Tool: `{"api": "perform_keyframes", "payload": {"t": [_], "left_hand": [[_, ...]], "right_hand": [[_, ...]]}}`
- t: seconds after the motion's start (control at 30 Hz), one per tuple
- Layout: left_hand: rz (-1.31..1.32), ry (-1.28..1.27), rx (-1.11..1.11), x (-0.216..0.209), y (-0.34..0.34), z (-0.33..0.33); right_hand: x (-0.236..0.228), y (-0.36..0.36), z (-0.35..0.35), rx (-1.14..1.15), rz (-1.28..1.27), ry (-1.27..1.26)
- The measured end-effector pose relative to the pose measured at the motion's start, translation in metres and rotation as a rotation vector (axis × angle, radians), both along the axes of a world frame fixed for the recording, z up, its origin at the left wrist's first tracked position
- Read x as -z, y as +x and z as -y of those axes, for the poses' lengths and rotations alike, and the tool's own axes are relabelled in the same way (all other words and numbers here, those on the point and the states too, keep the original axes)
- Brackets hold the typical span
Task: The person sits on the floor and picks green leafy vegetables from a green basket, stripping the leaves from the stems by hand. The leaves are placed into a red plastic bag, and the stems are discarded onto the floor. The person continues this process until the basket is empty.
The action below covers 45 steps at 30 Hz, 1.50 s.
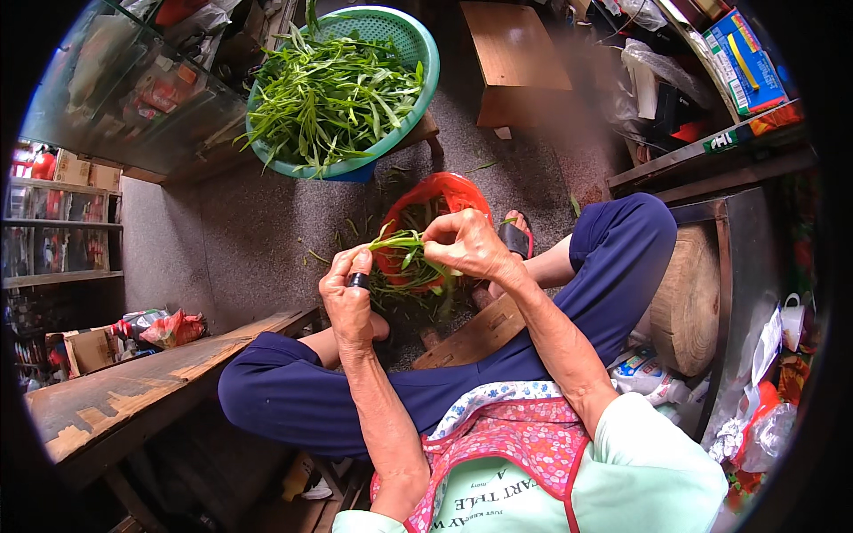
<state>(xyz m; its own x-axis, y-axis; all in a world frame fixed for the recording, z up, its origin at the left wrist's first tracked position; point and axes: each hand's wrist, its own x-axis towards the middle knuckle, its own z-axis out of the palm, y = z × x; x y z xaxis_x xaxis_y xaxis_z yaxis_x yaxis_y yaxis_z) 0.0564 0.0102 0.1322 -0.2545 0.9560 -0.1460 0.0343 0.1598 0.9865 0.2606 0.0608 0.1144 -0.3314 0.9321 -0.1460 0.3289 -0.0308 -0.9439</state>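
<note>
Between my two hands a sprig of leafy greens (400, 242) is stretched above a red plastic container (452, 189). My left hand (345, 286) pinches one end between thumb and fingers; a black band circles its thumb. At the other end, my right hand (471, 244) pinches the leaves with thumb and forefinger. Loose stems and leaf scraps (418, 286) lie in and around the red container. Beyond it, to the far left, a green colander (430, 53) is heaped with long-leaved greens (329, 102).
A small wooden stool (515, 49) stands at the far side. Glass cabinets (115, 89) line the left, with a worn wooden bench (169, 377) nearer. Cluttered shelves (711, 147) and a round wood block (689, 302) are on the right. Leaf bits lie on the grey floor (231, 240).
</note>
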Motion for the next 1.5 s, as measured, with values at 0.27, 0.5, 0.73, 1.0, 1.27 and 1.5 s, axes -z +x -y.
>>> {"api": "perform_keyframes", "payload": {"t": [0.27,0.5,0.73,1.0,1.27,1.5], "left_hand": [[-0.414,0.120,0.231,0.010,0.016,0.000],[-0.647,0.034,0.268,-0.003,0.015,0.002],[-0.555,0.157,0.269,-0.026,0.011,-0.002],[0.214,0.156,0.238,-0.041,0.007,-0.001],[-0.095,0.036,-0.308,0.041,-0.014,-0.018],[-0.847,-0.409,-0.183,0.181,-0.003,-0.007]], "right_hand": [[0.024,0.005,-0.004,0.550,-0.210,-0.038],[-0.023,-0.018,0.006,0.117,0.060,0.606],[-0.039,-0.032,0.003,-0.143,0.279,0.871],[-0.060,-0.046,-0.003,0.024,-0.033,0.787],[-0.146,-0.061,-0.112,0.528,-0.464,0.965],[-0.108,-0.070,-0.182,0.508,0.274,0.934]]}}
